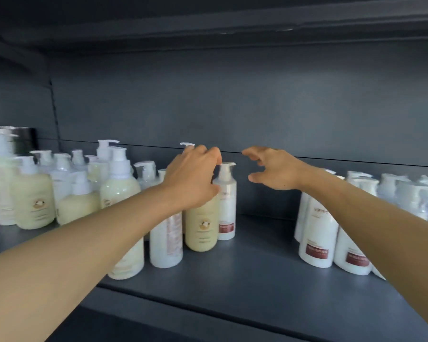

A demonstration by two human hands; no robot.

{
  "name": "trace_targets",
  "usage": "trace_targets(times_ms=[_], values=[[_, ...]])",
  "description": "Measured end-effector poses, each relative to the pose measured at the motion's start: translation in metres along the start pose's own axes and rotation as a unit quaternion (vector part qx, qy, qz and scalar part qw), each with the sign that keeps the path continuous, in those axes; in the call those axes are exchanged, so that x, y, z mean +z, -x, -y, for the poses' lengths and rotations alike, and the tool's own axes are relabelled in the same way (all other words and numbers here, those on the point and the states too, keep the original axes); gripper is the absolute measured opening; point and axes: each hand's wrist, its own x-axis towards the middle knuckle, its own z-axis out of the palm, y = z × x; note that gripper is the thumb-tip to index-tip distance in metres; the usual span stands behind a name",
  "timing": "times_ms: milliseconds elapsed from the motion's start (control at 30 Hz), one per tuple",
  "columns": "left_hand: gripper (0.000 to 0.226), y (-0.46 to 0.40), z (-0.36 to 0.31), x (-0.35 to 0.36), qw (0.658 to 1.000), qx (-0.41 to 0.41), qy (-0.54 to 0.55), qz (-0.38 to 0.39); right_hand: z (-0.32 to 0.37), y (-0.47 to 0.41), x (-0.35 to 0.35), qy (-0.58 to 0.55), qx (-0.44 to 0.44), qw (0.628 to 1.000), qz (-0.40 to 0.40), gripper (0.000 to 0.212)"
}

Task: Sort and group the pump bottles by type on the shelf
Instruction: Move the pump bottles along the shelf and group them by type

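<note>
A dark grey metal shelf (245,272) fills the frame, its bare middle dividing two crowds of plastic pump bottles. At left of the frame stands a cluster of cream-yellow pump bottles (32,193), mixed with some white ones; at right, a group of white pump bottles with dark red labels (319,233) stands well apart from them. Near centre, a cream-yellow bottle with a round emblem (202,225) touches a slim white pump bottle with a red label (227,206), which looks out of place on this side.

The left hand (193,176) reaches over the emblem bottle, fingers curled at its hidden pump neck; whether it grips is unclear. The right hand (272,169) hovers in the gap, fingers spread and half curled, holding nothing.

The bottles appear full, so probably weighty and top-steady only if upright; their smooth plastic sides could slip. The narrow neck below the pump head, or a full wrap round the body, seems the surest hold.
</note>
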Motion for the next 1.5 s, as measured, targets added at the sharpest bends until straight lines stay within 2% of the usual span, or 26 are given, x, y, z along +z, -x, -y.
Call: trace_targets(times_ms=[67, 200, 333, 433, 567, 767, 967, 1000, 1100, 1200, 1367, 1500], values=[[0.045, -0.002, 0.02, -0.009, 0.999, -0.012, -0.051, 0.012, 0.009, -0.015, 0.011, -0.011, 0.007, 1.0, 0.013, 0.061], [0.038, -0.009, 0.048, -0.019, 0.988, -0.065, -0.1, 0.094, 0.021, -0.039, 0.032, -0.024, 0.024, 0.999, 0.022, 0.058], [0.027, -0.017, 0.063, -0.016, 0.98, -0.075, -0.046, 0.178, 0.028, -0.055, 0.045, -0.028, 0.044, 0.998, 0.019, 0.046], [0.027, -0.015, 0.066, -0.013, 0.985, -0.063, -0.016, 0.162, 0.027, -0.06, 0.049, -0.016, 0.063, 0.997, -0.032, 0.03], [0.03, -0.01, 0.059, -0.021, 0.989, -0.028, 0.001, 0.144, 0.023, -0.05, 0.045, -0.025, 0.106, 0.991, -0.071, 0.023], [0.019, 0.002, 0.04, -0.033, 0.992, 0.037, 0.077, 0.094, 0.024, -0.011, 0.03, -0.01, 0.162, 0.977, -0.138, 0.018], [0.011, 0.003, 0.0, -0.026, 0.981, 0.11, 0.127, 0.095, 0.027, 0.045, 0.004, 0.053, 0.205, 0.967, -0.142, 0.021], [0.009, 0.003, -0.008, -0.022, 0.98, 0.112, 0.132, 0.096, 0.027, 0.055, 0.001, 0.057, 0.21, 0.966, -0.14, 0.021], [0.023, 0.003, -0.028, -0.017, 0.979, 0.114, 0.141, 0.089, 0.023, 0.082, -0.009, 0.077, 0.224, 0.961, -0.14, 0.02], [0.024, 0.0, -0.044, -0.013, 0.978, 0.114, 0.16, 0.073, 0.017, 0.104, -0.018, 0.096, 0.243, 0.956, -0.135, 0.019], [0.023, 0.003, -0.064, -0.007, 0.979, 0.114, 0.166, 0.044, 0.005, 0.121, -0.023, 0.056, 0.249, 0.956, -0.147, 0.02], [0.032, 0.002, -0.062, -0.001, 0.98, 0.089, 0.171, 0.038, 0.001, 0.12, -0.013, 0.026, 0.229, 0.958, -0.171, 0.027]])
